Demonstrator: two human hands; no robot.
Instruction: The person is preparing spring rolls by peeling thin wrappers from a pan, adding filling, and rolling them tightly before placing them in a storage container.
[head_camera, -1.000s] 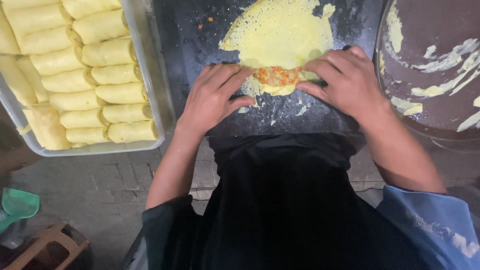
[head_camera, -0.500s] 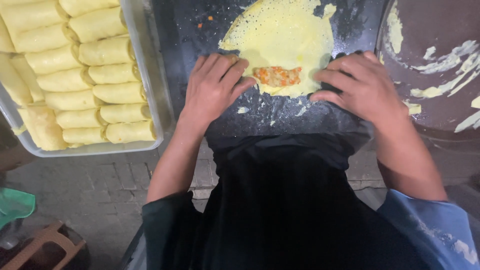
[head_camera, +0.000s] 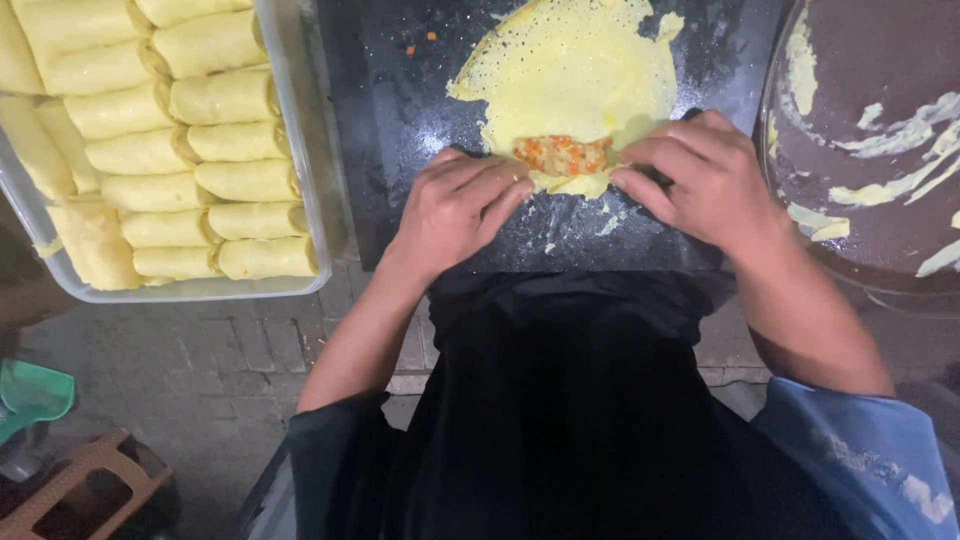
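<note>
Yellow crepe skin (head_camera: 575, 70) is spread flat on the dark counter (head_camera: 400, 170), at the middle of its near half, with an orange filling (head_camera: 562, 155) heaped on its near edge. That near edge is being pinched from both sides. The left hand (head_camera: 460, 205) is laid flat just left of the filling, fingers together and nearly straight, fingertips touching the skin's lower rim. The right hand (head_camera: 700, 180) is curled, fingertips gripping the rim at the filling's right end. For a tidy fold, it is judged that both sides should be lifted evenly and tucked snugly over the heap, so the thin skin is not torn. Finished rolls (head_camera: 150, 150) are stacked in a clear tray (head_camera: 300, 200) at the counter's left edge; a batter-smeared round pan (head_camera: 870, 150) is seen at the right.
</note>
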